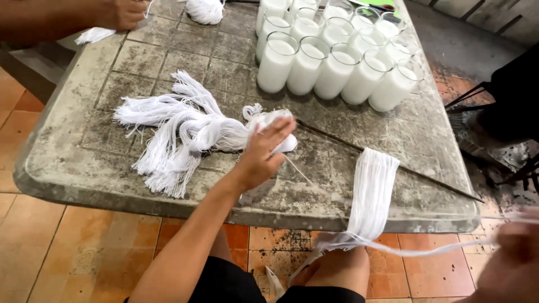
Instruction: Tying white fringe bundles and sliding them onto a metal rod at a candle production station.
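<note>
Packages: none visible | Labels: none visible on the glass jars or elsewhere | Signs: none visible | Screens: none visible | Scope: whole frame, upper left to lower right, as viewed from head camera

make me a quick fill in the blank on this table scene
1. The left hand rests on a bundle of white ____.
2. The glasses are filled with something ____ in colour.
3. The right hand pulls one strand off the table's ____ edge.

Missing words: string; white; near
</note>
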